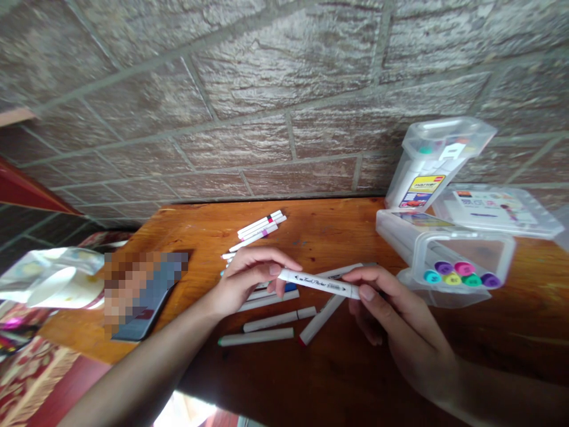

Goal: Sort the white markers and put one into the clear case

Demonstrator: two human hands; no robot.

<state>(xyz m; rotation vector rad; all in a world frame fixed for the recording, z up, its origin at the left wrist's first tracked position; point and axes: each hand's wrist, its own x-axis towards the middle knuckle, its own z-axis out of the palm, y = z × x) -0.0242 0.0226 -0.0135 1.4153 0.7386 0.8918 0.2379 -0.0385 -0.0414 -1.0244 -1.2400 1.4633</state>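
Observation:
A white marker pen (319, 283) with black printing is held level above the table, pinched at both ends. My left hand (249, 276) is closed on its left end, thumb and fingertips on the barrel. The right end sits between the thumb and fingers of my right hand (395, 308). Below lie several loose white markers: one with a green tip (258, 337), one with a dark band (280, 319), and a slanting one with a red tip (322, 320). Slimmer white pens (261, 224), one with a red band and one with a purple band, lie farther back.
An open clear case (418, 261) of markers with coloured ends lies at right, beside an upright marker box (422, 178) and a flat plastic case (498, 210). A phone (149, 302) and a white cup (66, 287) are at left. A brick wall (284, 89) borders the wooden table (191, 222).

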